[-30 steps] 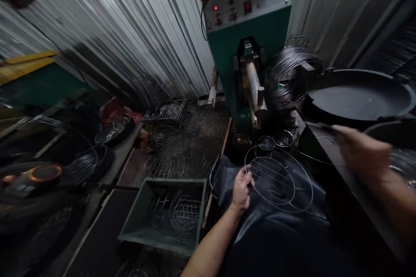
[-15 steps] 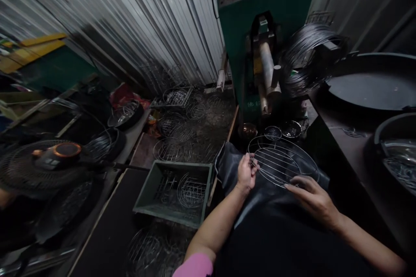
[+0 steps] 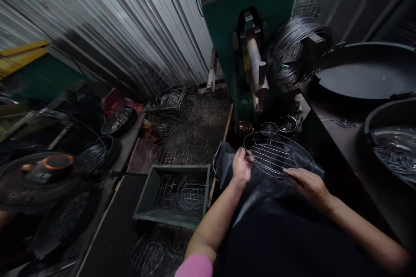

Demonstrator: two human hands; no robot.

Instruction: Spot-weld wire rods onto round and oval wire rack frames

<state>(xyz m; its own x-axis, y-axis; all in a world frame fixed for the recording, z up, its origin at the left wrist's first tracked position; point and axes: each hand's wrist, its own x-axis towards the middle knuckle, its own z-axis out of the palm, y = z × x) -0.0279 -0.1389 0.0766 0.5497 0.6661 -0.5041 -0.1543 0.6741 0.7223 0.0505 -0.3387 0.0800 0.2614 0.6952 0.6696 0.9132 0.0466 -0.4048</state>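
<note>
A round wire rack with parallel bars across it is held over my lap, above a dark apron. My left hand is closed on the rack's left edge. At the near right edge, my right hand has its fingertips together on the rim wire. Beyond the rack stands a green machine with a thick metal cylinder pointing toward me. Small round metal dishes, one of them a bowl, sit beneath that cylinder.
A green crate holding wire racks stands to my left. More wire pieces lie behind it. On the right are a wire coil, a wide dark pan and a basin of metal parts. A fan is far left.
The right hand's fingers, lifted and blurred before, have come down onto the rack's near rim. My left hand keeps its hold. The camera view has turned slightly to the right.
</note>
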